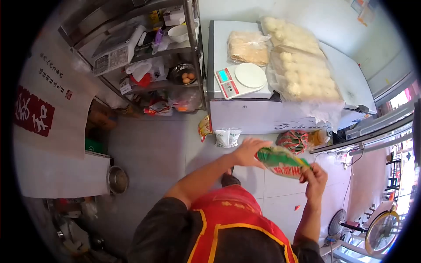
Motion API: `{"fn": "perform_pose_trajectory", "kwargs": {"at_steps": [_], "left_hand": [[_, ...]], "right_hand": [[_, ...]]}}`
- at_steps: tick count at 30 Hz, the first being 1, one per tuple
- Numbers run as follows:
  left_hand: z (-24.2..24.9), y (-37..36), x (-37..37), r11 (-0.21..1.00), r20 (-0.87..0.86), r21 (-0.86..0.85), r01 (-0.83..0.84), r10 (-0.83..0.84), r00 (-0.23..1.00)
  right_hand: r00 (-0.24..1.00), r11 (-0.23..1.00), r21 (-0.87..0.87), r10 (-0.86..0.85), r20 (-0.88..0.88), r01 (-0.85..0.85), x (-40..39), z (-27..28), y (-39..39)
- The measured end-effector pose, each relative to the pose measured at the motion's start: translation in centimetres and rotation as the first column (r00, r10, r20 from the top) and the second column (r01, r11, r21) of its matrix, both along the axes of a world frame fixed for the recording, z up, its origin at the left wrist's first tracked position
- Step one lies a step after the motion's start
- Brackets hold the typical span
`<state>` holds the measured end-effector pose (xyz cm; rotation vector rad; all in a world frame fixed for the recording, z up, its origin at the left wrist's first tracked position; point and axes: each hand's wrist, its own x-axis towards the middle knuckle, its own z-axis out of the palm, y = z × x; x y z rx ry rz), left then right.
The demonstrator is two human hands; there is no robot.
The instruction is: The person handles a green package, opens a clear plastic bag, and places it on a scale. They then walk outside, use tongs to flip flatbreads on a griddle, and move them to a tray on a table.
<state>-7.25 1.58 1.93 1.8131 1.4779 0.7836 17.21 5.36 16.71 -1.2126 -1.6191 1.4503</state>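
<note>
Grasping green packet [280, 162] between left hand [251, 152] and right hand [314, 176]; brown eggs [188, 78] inside dark bowl [176, 73].

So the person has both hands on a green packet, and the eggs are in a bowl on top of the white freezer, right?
Not quite: the eggs are in a bowl on the metal rack beside the white freezer, as the head view shows. The left hand and right hand are indeed on the green packet.

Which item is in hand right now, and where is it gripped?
A green packet, held between both hands: the left hand at one end, the right hand gripping the opposite end.
</note>
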Motion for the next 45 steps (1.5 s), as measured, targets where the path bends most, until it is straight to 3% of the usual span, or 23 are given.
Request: {"fn": "perform_pose_trajectory", "kwargs": {"at_steps": [2, 5, 7, 8, 9, 13, 15, 18, 21, 24, 26, 28, 30, 32, 34, 36, 41, 44, 45], "left_hand": [[3.0, 2.1, -1.5, 0.999, -0.057, 0.043, 0.001, 0.001, 0.998], [5.7, 5.2, -4.6, 0.998, 0.086, -0.01, 0.067, -0.066, 0.994], [7.8, 6.2, -6.4, 0.969, 0.27, -0.187, 0.161, -0.107, 0.957], [8.2, 6.8, -7.2, 0.94, 0.362, -0.263, 0.218, -0.114, 0.925], [5.9, 7.6, -7.5, 0.932, 0.557, -0.227, 0.283, -0.114, 0.822], [4.2, 10.2, -8.4, 0.917, 0.769, -0.192, 0.349, -0.081, 0.634], [4.2, 11.2, -9.4, 0.898, 0.843, -0.214, 0.385, -0.029, 0.537], [4.2, 12.4, -11.2, 0.875, 0.827, -0.275, 0.397, 0.005, 0.562], [2.8, 13.2, -12.5, 0.846, 0.889, -0.251, 0.471, 0.009, 0.457], [2.6, 13.4, -14.0, 0.818, 0.907, -0.267, 0.51, 0.035, 0.419], [2.7, 13.8, -15.0, 0.799, 0.919, -0.281, 0.532, 0.063, 0.39], [2.7, 13.8, -15.8, 0.775, 0.934, -0.298, 0.558, 0.116, 0.339], [2.7, 14.0, -16.1, 0.772, 0.934, -0.322, 0.548, 0.165, 0.316], [2.6, 14.5, -15.6, 0.759, 0.935, -0.338, 0.557, 0.204, 0.291], [2.4, 14.3, -15.6, 0.727, 0.925, -0.375, 0.575, 0.257, 0.279], [1.7, 13.9, -15.5, 0.725, 0.933, -0.358, 0.589, 0.244, 0.266], [0.7, 14.0, -13.4, 0.72, 0.96, -0.278, 0.636, 0.192, 0.202], [-1.1, 14.1, -12.4, 0.758, 0.954, -0.291, 0.583, 0.272, 0.123], [1.6, 14.3, -13.1, 0.719, 0.935, -0.266, 0.643, 0.355, -0.01]], "right_hand": [[1.0, 1.0, 0.006, 0.018, -0.004, -0.018, -2.6, 2.7, 3.4], [0.975, 0.984, -0.04, 0.164, -0.149, -0.171, -6.6, 4.3, 8.1], [0.958, 0.965, -0.141, 0.188, -0.216, -0.221, -9.6, 4.6, 10.3], [0.949, 0.954, -0.189, 0.181, -0.257, -0.232, -10.9, 4.7, 11.3], [0.952, 0.954, -0.208, 0.158, -0.264, -0.216, -12.4, 5.1, 12.1], [0.969, 0.95, -0.24, 0.153, -0.192, -0.198, -16.8, 5.5, 15.3], [0.991, 0.983, -0.131, 0.123, -0.044, -0.128, -18.9, 5.7, 16.4], [0.986, 0.996, 0.035, 0.071, 0.148, -0.077, -20.9, 6.1, 16.8], [0.946, 0.972, 0.232, -0.051, 0.32, -0.026, -22.8, 6.4, 16.0], [0.936, 0.849, 0.437, -0.35, 0.045, 0.296, -23.7, 6.1, 14.1], [0.899, 0.707, 0.589, -0.43, -0.081, 0.391, -20.2, 3.3, 13.6], [0.758, 0.535, 0.639, -0.642, -0.118, 0.552, -19.0, 0.7, 11.2], [0.797, 0.702, 0.512, -0.602, 0.055, 0.495, -18.4, -2.2, 8.7], [0.897, 0.898, 0.203, -0.421, 0.136, 0.391, -18.3, -4.1, 6.8], [0.921, 0.922, 0.145, -0.374, 0.105, 0.358, -19.8, -5.2, 6.0], [0.881, 0.881, 0.022, -0.473, 0.014, 0.473, -20.5, -5.4, 5.9], [0.833, 0.833, -0.034, -0.553, -0.033, 0.552, -18.6, -6.0, 6.6], [0.832, 0.833, -0.044, -0.553, -0.038, 0.551, -18.3, -6.3, 6.9], [0.84, 0.84, -0.024, -0.542, -0.01, 0.542, -18.3, -6.2, 7.1]]}}
